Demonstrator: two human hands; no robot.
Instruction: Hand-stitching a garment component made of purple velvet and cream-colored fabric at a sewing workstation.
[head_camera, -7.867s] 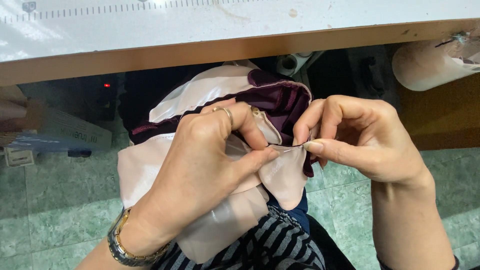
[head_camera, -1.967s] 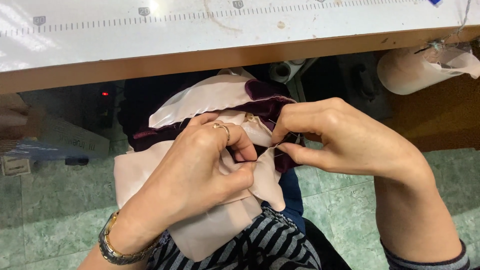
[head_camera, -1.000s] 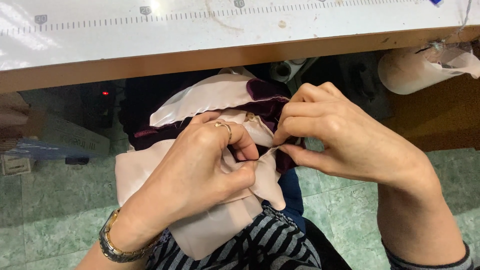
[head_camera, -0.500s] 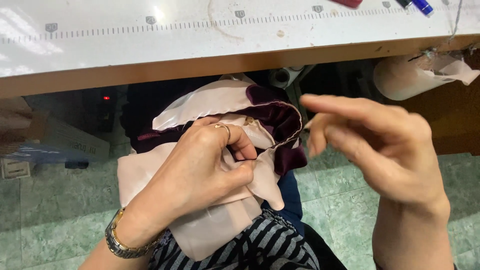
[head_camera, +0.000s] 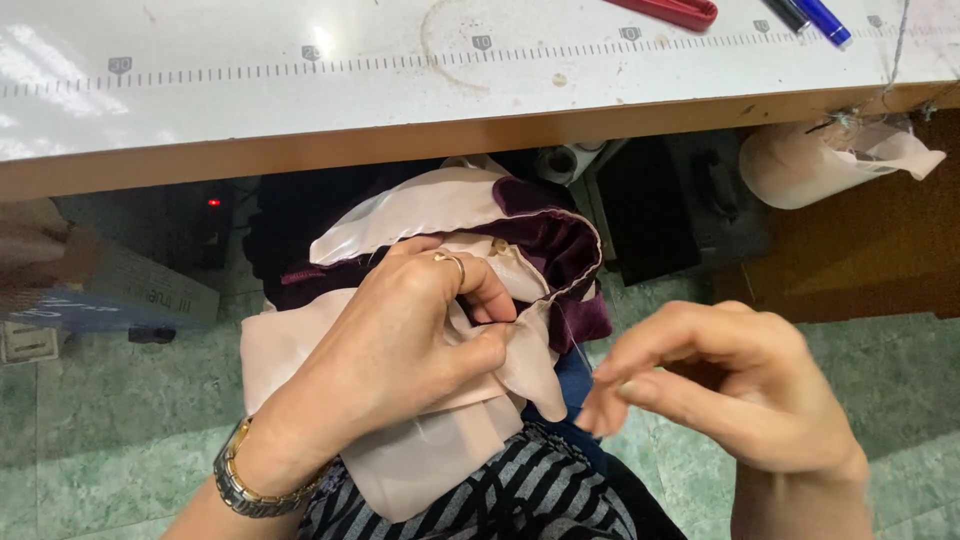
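A garment (head_camera: 430, 330) of pale pink satin lined with dark purple velvet lies bunched in the person's lap, just below the front edge of the counter (head_camera: 300, 110). The satin is smooth and glossy, folding in soft rounded pleats; the velvet looks deep and matte, and a thin piped seam runs along the curve where the two meet. The left hand (head_camera: 410, 340) rests on top of the garment, thumb and forefinger pinching a fold of the satin near that seam; a ring sits on one finger and a metal watch (head_camera: 245, 480) circles the wrist. The right hand (head_camera: 720, 385) hangs clear of the garment on its right, fingertips drawn together as if nipping something too fine to make out. Right of the garment the green marbled floor (head_camera: 880, 370) lies open.
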